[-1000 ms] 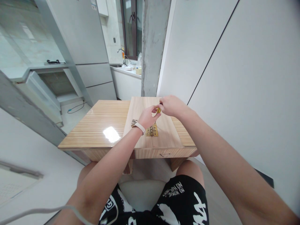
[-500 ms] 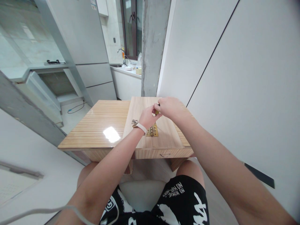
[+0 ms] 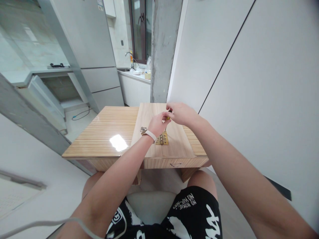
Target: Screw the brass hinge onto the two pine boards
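Both hands meet over a pale wooden board [image 3: 149,113] that lies on the table. My left hand [image 3: 157,124] is closed around the lower part of a screwdriver [image 3: 168,118] with a yellow and black handle. From above, my right hand [image 3: 181,113] grips the handle's top end; its fingers partly cover it. The thin shaft points down to a brass hinge [image 3: 161,138], which lies opened flat on the board. My left wrist and forearm come close to the hinge's left side. The screwdriver's tip is too small to make out.
The glossy striped table [image 3: 99,132] extends left of the board and has a drawer handle [image 3: 175,165] in front. A white wall panel [image 3: 249,83] stands close on the right. Behind are a concrete pillar [image 3: 163,49] and a sink counter [image 3: 134,76]. A grey cable [image 3: 50,223] crosses lower left.
My right hand has turned a little on the screwdriver's handle, and its forearm has shifted slightly. My left hand has stayed almost in place. The hinge and board have not moved.
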